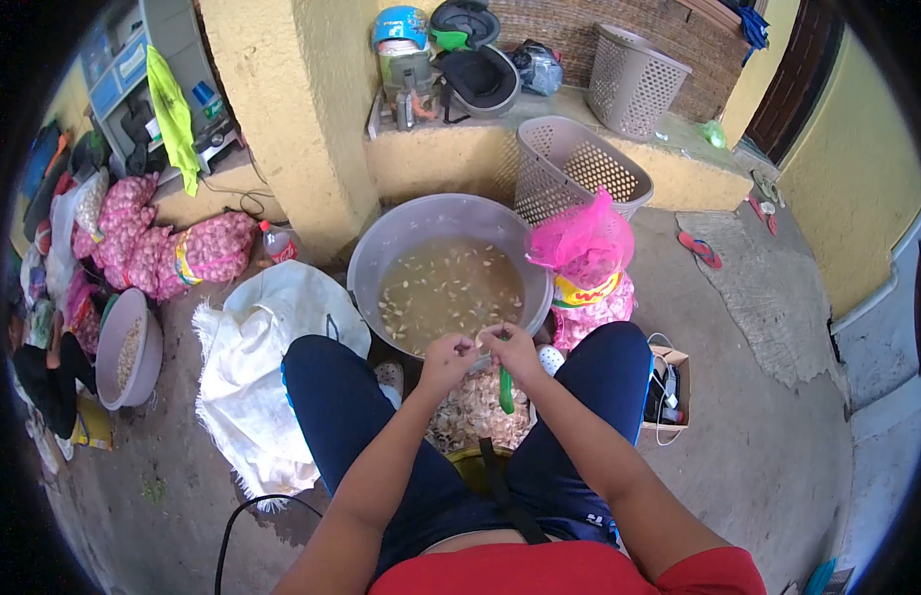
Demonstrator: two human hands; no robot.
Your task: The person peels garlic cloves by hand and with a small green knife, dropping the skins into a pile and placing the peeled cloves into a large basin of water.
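The left hand (448, 362) and right hand (515, 355) pinch a small pale clove (481, 340) between their fingertips near the basin (364, 295), above the peelings (480, 416) that probably catch scraps, the right grip also holding a green-handled tool (506, 391) tucked downward, likely freeing its fingertips

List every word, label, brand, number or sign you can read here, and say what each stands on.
"W": red, on the yellow band round the pink sack beside the big tub; the rest is unclear.
Too small or blurred to read: the left sack's yellow label, the bottle's red label, the blue lid's markings and the white mark on the dark trousers.
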